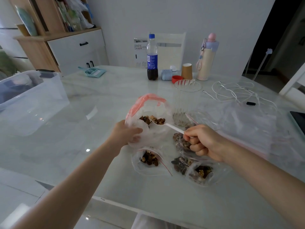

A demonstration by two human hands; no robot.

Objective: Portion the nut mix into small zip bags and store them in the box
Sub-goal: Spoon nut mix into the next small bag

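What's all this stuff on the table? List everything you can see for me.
large nut bag: one, clear with pink zip strip, table centre, held open
spoon: one, white plastic, loaded with nuts at the bag mouth
small zip bags: about four, clear with red lines, holding nuts, near the front edge
empty bags: a pile, clear, right side
storage box: one, clear, left
cola bottle: one, blue cap, far side
paper cup: one, brown
flask: one, cream and pink
glass bowl: one, clear
cable: white, right
dustpan set: teal, far left
left hand: grips the large bag
right hand: holds the spoon
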